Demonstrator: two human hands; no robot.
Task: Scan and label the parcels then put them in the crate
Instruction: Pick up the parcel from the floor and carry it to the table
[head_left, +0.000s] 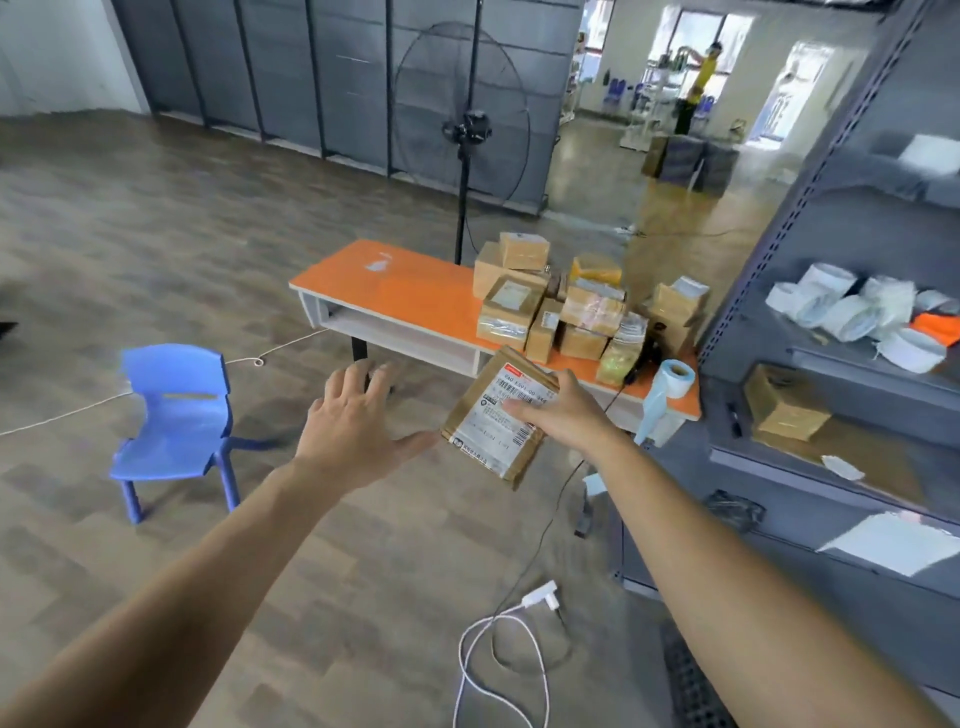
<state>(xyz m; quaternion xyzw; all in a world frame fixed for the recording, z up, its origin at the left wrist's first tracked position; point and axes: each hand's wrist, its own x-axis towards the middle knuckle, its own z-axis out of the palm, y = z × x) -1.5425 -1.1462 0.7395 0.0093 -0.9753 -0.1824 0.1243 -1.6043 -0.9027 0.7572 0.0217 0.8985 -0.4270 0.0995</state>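
My right hand (563, 413) grips a flat brown parcel (488, 447) with a white shipping label, held in the air in front of the orange table (395, 296). My left hand (353, 421) is spread open just left of the parcel, its thumb close to the parcel's lower left corner. Several brown parcels (566, 306) are piled on the right half of the table. A roll of blue labels (675, 379) stands at the table's near right corner, with a strip hanging down. No crate is in view.
A blue plastic chair (176, 415) stands on the floor to the left. A grey shelf rack (852, 364) with rolls and a box fills the right side. A white cable and plug (540, 597) lie on the floor below. A large standing fan (462, 130) is behind the table.
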